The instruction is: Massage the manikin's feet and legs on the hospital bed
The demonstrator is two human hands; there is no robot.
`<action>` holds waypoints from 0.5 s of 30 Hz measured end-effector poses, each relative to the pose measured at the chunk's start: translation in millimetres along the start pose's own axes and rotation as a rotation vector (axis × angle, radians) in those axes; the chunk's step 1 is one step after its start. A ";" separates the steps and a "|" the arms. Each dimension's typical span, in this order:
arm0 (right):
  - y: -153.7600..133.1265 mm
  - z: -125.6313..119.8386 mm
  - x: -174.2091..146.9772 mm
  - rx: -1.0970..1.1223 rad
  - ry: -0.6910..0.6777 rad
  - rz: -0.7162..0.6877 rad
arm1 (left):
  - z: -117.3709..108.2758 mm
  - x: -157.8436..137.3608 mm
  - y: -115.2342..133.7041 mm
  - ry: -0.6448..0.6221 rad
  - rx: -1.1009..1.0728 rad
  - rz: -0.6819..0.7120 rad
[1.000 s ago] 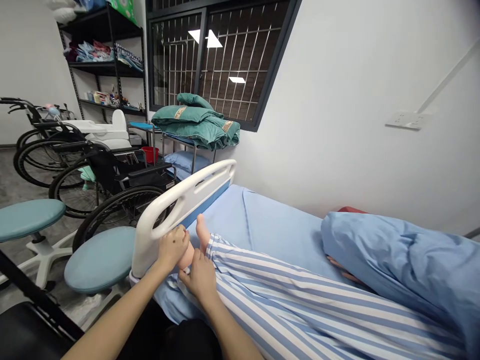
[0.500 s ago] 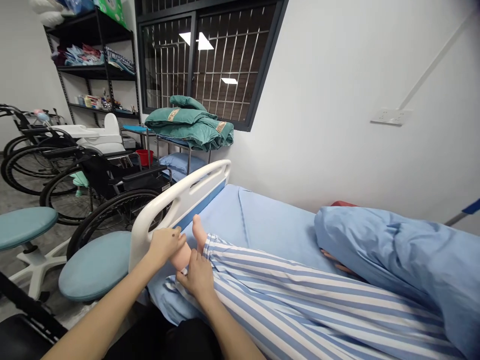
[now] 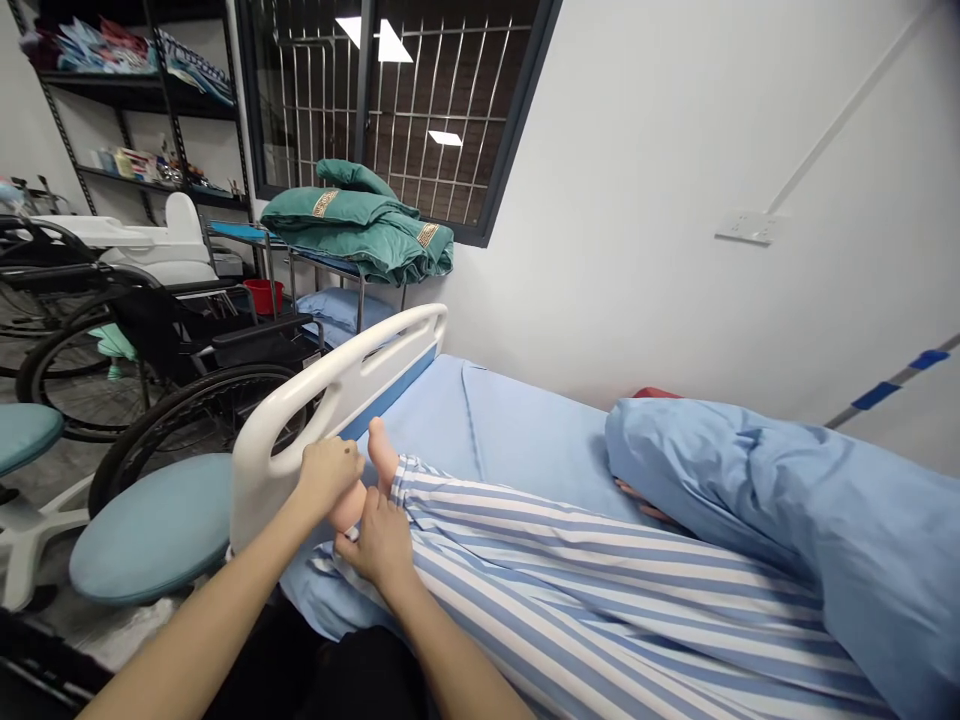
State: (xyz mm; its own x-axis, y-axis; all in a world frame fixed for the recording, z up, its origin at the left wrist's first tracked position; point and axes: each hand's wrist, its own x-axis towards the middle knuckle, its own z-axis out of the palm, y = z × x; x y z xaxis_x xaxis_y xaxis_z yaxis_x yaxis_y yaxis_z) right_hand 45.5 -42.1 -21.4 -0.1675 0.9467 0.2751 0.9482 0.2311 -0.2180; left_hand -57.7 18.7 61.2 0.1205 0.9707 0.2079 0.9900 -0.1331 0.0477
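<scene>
A figure in blue-and-white striped trousers (image 3: 570,560) lies on the bed; whether it is a person or a manikin I cannot tell. My left hand (image 3: 330,474) is wrapped over the toe end of the nearer foot (image 3: 348,508). At that foot's ankle, my right hand (image 3: 381,535) grips with the thumb on the near side and the fingers over the top. The farther foot (image 3: 383,455) points up just beyond my hands, untouched. Part of a hand (image 3: 645,502) shows from under the blue quilt (image 3: 750,480) at the right.
A white footboard (image 3: 262,430) stands close behind my left hand. To the left are a round stool (image 3: 154,525) and a wheelchair (image 3: 202,350). Folded green quilts (image 3: 367,225) lie on a chair by the window. The wall (image 3: 600,220) runs along the bed's far side.
The view has tilted down and turned slightly, so the room sits higher and farther left. Both hands keep their hold on the nearer foot, with little change in its pose.
</scene>
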 end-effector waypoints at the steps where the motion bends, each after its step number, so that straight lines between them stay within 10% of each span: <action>1: -0.4 -0.2 -0.1 0.000 -0.002 0.002 | 2.9 -5.4 -1.2 0.049 -0.030 -0.031; 9: -1.0 -3.6 -2.5 0.082 -0.011 0.002 | 13.0 -34.8 -8.8 0.221 -0.366 -0.110; 15: 21.4 -20.9 9.9 0.356 0.134 -0.021 | 20.5 -23.5 -43.3 -0.076 -1.023 -0.107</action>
State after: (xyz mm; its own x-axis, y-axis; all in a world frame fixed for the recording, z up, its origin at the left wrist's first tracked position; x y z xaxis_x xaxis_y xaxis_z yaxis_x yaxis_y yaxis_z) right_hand 69.8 -32.5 -3.7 -0.1272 0.9086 0.3978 0.7877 0.3363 -0.5162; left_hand -101.8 5.7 34.3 0.0750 0.9928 0.0935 0.4638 -0.1177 0.8781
